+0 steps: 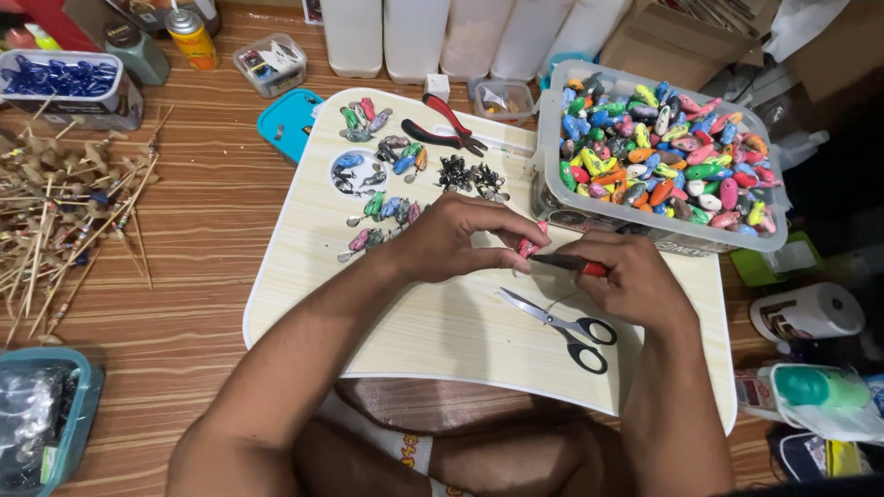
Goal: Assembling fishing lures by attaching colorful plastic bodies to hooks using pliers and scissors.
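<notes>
Right under both hands lies the pale board surface (442, 322). Beyond the right fingers stands a clear bin of painted lures (658, 147). Scissors (562, 327) lie just below them. The left hand (451, 241) pinches a pink lure (530, 245); the right hand (631, 281) grips red-handled pliers (569, 264) touching it.

scissors (564, 327) beneath hands, tray edge bare

The left hand (456, 241) pinches a small pink lure body (529, 246) between its fingertips. The right hand (626, 276) holds red-handled pliers (571, 264) whose tip touches it. Black-handled scissors (564, 327) lie just below both hands. A clear bin of coloured lure bodies (658, 147) stands beyond the right hand.
</notes>
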